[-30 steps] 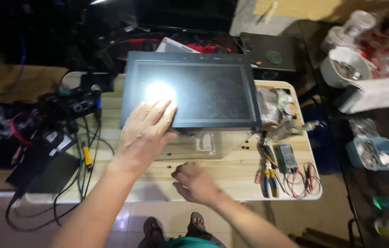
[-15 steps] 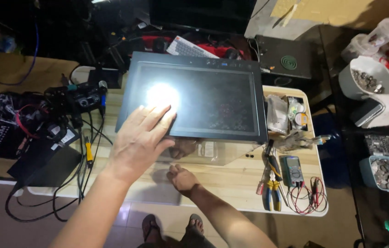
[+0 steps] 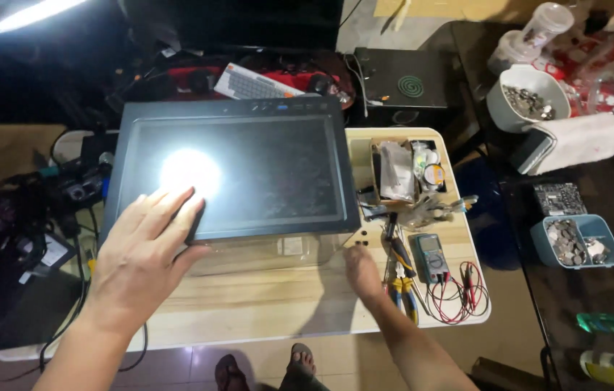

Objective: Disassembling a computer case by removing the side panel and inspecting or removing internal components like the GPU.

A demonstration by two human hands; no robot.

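My left hand [image 3: 144, 257] lies spread flat on the monitor's [image 3: 249, 174] near-left corner; my right hand [image 3: 365, 271], open, rests on the bare table [image 3: 263, 308] beside the pliers [image 3: 402, 286].

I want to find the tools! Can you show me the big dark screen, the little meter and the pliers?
big dark screen [image 3: 263, 174], head view, on the middle of its glass.
little meter [image 3: 430, 255], head view, on its front face.
pliers [image 3: 404, 293], head view, on the handles.

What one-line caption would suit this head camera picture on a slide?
Left hand rests on a dark flat screen panel while the right hand lies on the wooden table near a multimeter.
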